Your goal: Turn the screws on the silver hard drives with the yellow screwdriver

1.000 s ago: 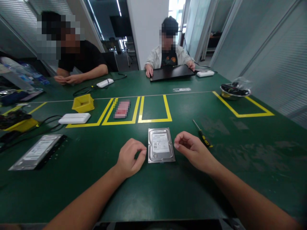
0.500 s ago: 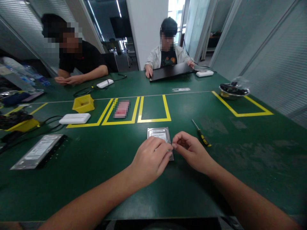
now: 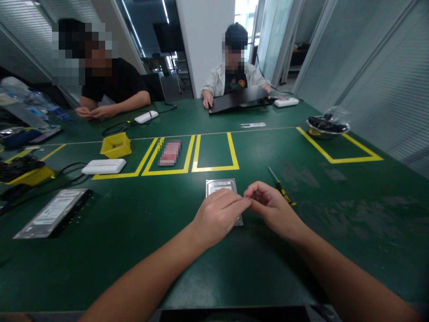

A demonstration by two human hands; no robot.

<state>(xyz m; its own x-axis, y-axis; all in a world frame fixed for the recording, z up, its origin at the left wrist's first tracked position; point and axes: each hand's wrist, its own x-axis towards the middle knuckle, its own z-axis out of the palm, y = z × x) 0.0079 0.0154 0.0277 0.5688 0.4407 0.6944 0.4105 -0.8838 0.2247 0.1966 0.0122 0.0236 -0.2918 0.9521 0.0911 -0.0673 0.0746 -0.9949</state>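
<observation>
A silver hard drive [image 3: 221, 184] lies label up on the green table, partly covered by my left hand [image 3: 221, 214]. My left hand is closed above the drive, its fingertips pinched together at the drive's right side. Meeting them there are the thumb and curled fingers of my right hand [image 3: 270, 205]. Whatever is between the fingertips is too small to make out. Just beyond my right hand rests a screwdriver [image 3: 282, 190] with a black and yellow handle, its shaft pointing away from me.
Another hard drive [image 3: 50, 214] lies at the left, near a white power strip [image 3: 103, 167] and a yellow bin [image 3: 115, 145]. A pink item [image 3: 170, 153] sits inside yellow tape. Far right stands a metal bowl [image 3: 328, 129] of dark parts. Across the table, a person holds a black panel [image 3: 239, 100].
My left hand has shifted right, its fingertips now against those of my right hand. My right hand has moved slightly right. The hard drive and screwdriver have stayed in place.
</observation>
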